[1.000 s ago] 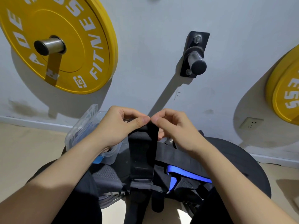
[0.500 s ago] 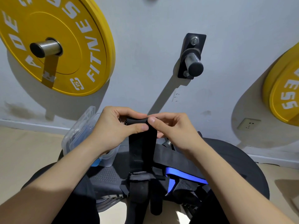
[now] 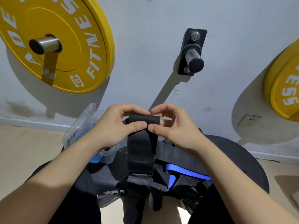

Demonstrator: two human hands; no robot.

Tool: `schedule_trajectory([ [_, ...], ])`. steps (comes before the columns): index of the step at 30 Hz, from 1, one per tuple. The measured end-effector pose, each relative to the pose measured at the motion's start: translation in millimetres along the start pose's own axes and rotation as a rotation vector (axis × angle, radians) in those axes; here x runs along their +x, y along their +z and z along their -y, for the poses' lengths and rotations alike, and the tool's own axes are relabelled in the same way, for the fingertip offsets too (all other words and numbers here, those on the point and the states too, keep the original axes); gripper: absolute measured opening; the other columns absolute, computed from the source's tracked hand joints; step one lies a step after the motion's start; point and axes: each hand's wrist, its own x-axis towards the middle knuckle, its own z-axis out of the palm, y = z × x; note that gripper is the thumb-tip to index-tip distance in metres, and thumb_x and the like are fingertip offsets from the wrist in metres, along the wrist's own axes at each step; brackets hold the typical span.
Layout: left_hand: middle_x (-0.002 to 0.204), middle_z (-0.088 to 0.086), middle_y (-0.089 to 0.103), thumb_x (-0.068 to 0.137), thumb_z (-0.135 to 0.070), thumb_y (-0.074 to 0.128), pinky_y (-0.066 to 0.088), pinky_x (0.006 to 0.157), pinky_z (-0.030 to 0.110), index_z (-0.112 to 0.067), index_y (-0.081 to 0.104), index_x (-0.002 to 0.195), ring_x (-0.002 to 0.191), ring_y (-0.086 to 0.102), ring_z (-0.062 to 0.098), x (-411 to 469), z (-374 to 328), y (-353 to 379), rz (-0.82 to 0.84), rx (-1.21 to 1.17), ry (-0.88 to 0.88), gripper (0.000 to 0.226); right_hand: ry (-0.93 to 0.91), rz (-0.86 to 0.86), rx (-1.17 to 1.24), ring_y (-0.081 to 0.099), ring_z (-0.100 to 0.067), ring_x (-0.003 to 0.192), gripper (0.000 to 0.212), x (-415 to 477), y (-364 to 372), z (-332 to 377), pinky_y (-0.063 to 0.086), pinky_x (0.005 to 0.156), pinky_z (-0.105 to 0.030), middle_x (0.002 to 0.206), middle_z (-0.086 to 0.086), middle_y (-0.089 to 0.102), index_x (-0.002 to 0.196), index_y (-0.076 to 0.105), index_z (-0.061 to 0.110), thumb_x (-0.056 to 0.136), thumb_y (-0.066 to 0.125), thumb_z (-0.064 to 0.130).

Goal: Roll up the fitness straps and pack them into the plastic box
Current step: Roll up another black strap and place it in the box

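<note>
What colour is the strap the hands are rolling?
The strap is plain black; it shows best in the head view.

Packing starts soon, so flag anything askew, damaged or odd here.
Only the loose straps stand out: they lie in a tangled heap under the black strap that the left hand and right hand pinch. The plastic box, lid open, looks undamaged.

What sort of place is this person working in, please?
Probably a gym or home workout room: a yellow weight plate hangs on the wall, a bare black peg juts beside it, and a black fitness strap is being rolled.
</note>
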Motion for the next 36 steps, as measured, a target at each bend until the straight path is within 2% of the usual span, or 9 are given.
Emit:
schedule_trajectory([
  [5, 0.11, -0.001, 0.083, 0.078, -0.005, 0.09, 0.063, 0.086, 0.022, -0.025, 0.086, 0.106, 0.103, 0.08, 0.018, -1.7, -0.7, -3.8, -0.052, -0.105, 0.017, 0.034, 0.103, 0.12, 0.102, 0.069, -0.018, 0.072, 0.04, -2.9, 4.7, 3.6, 0.064, 0.071, -0.036, 0.083, -0.006, 0.072, 0.119, 0.071, -0.004, 0.11, 0.057, 0.033],
  [11, 0.12, -0.003, 0.078, 0.087, -0.032, 0.084, 0.062, 0.082, 0.026, -0.032, 0.077, 0.122, 0.103, 0.077, 0.012, -3.4, -3.7, -7.1, 0.047, -0.045, -0.077, 0.035, 0.023, 0.015, 0.106, 0.068, -0.026, 0.076, 0.023, -1.5, 3.3, -2.3, 0.061, 0.077, -0.036, 0.081, -0.023, 0.066, 0.116, 0.08, 0.012, 0.094, 0.081, 0.007],
  [15, 0.107, 0.007, 0.082, 0.094, -0.037, 0.078, 0.059, 0.062, 0.026, -0.032, 0.081, 0.118, 0.084, 0.075, 0.012, -4.1, -5.8, -9.9, 0.075, 0.041, -0.132, 0.025, -0.022, 0.007, 0.043, 0.062, -0.028, 0.08, 0.027, -1.1, 4.1, -4.5, 0.063, 0.095, -0.056, 0.089, -0.037, 0.065, 0.109, 0.083, 0.023, 0.087, 0.089, 0.009],
  [17, 0.106, -0.001, 0.084, 0.091, -0.021, 0.085, 0.063, 0.079, 0.023, -0.029, 0.083, 0.116, 0.098, 0.079, 0.013, -5.7, -4.1, -11.1, 0.06, 0.056, -0.046, 0.027, -0.018, 0.029, 0.087, 0.069, -0.027, 0.077, 0.019, -0.9, 4.2, -2.2, 0.067, 0.081, -0.05, 0.096, -0.03, 0.07, 0.108, 0.082, 0.02, 0.09, 0.085, 0.025],
  [21, 0.105, -0.006, 0.084, 0.077, -0.002, 0.093, 0.061, 0.086, 0.02, -0.026, 0.085, 0.11, 0.102, 0.08, 0.011, -7.5, -4.0, -4.4, 0.011, 0.049, 0.009, 0.042, 0.156, 0.067, 0.137, 0.073, -0.028, 0.065, 0.05, 1.5, 10.0, -3.2, 0.062, 0.059, -0.034, 0.085, -0.021, 0.07, 0.108, 0.073, 0.001, 0.103, 0.067, 0.05],
  [25, 0.113, -0.01, 0.08, 0.085, -0.012, 0.091, 0.059, 0.087, 0.018, -0.035, 0.078, 0.117, 0.107, 0.076, 0.01, -7.7, -1.8, -7.4, 0.078, 0.18, 0.025, 0.041, 0.177, 0.014, 0.169, 0.065, -0.028, 0.067, 0.032, -0.2, 10.5, -4.6, 0.06, 0.064, -0.032, 0.088, -0.033, 0.069, 0.107, 0.077, 0.0, 0.099, 0.077, 0.031],
  [28, 0.117, -0.002, 0.079, 0.097, -0.042, 0.078, 0.064, 0.089, 0.036, -0.035, 0.072, 0.126, 0.109, 0.076, 0.015, -8.9, -2.3, -5.6, 0.181, 0.128, -0.084, 0.031, 0.12, -0.047, 0.166, 0.069, -0.023, 0.066, 0.016, -0.6, 8.3, -3.2, 0.063, 0.067, -0.035, 0.083, -0.027, 0.072, 0.107, 0.08, 0.011, 0.093, 0.084, 0.018],
  [30, 0.105, 0.004, 0.08, 0.099, -0.048, 0.074, 0.065, 0.071, 0.037, -0.033, 0.075, 0.122, 0.092, 0.077, 0.014, -8.0, -3.5, -4.9, 0.173, 0.112, -0.131, 0.027, 0.081, -0.061, 0.143, 0.067, -0.028, 0.074, 0.019, -1.1, 8.2, -3.3, 0.062, 0.077, -0.044, 0.083, -0.031, 0.067, 0.107, 0.079, 0.016, 0.089, 0.087, 0.014],
  [36, 0.115, -0.01, 0.082, 0.085, -0.001, 0.089, 0.058, 0.09, 0.017, -0.033, 0.082, 0.118, 0.111, 0.076, 0.009, -6.7, -0.3, -9.6, 0.053, 0.081, 0.043, 0.047, 0.04, -0.027, 0.065, 0.06, -0.017, 0.071, 0.03, 0.0, 15.0, -1.5, 0.056, 0.07, -0.032, 0.089, -0.014, 0.063, 0.114, 0.07, 0.008, 0.098, 0.079, 0.032],
])
